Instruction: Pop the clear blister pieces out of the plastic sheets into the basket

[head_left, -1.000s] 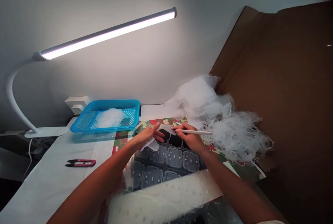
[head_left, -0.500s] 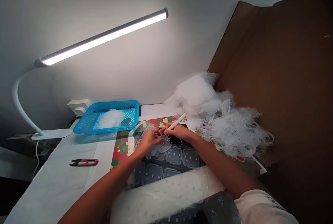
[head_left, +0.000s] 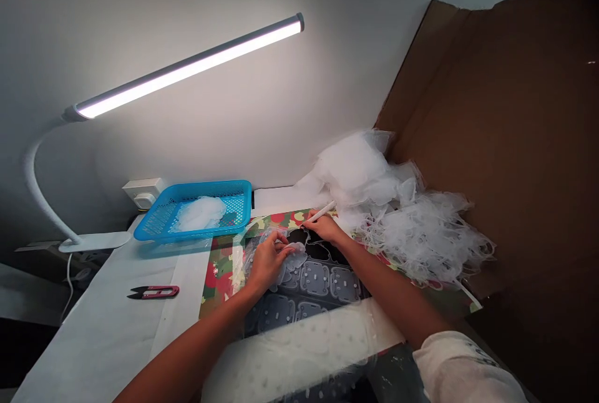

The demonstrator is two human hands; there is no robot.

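My right hand (head_left: 325, 227) grips a white pen-like tool (head_left: 322, 211), its tip low over the far part of a dark sheet. Closed at thumb and fingers, my left hand (head_left: 270, 257) pinches a thin translucent white piece (head_left: 296, 256), with more such pieces lying beneath that hand. On the dark sheet, rows of rounded, clear-edged shapes with small white dots (head_left: 314, 278) show. Black cut-out-shaped areas (head_left: 318, 251) with a pale thin outline lie between my two hands.
A blue perforated basket (head_left: 238, 228) holds sheer white pieces. Red-handled thread snips (head_left: 154, 292) lie on white paper at left. A heap of sheer white scraps (head_left: 421, 234) stands at right, beside a cardboard panel (head_left: 505, 128). A lamp (head_left: 196, 69) shines above.
My hands have moved apart: the right, with the white tool, slightly right and away, the left a little left with the translucent piece. More black area shows between them.
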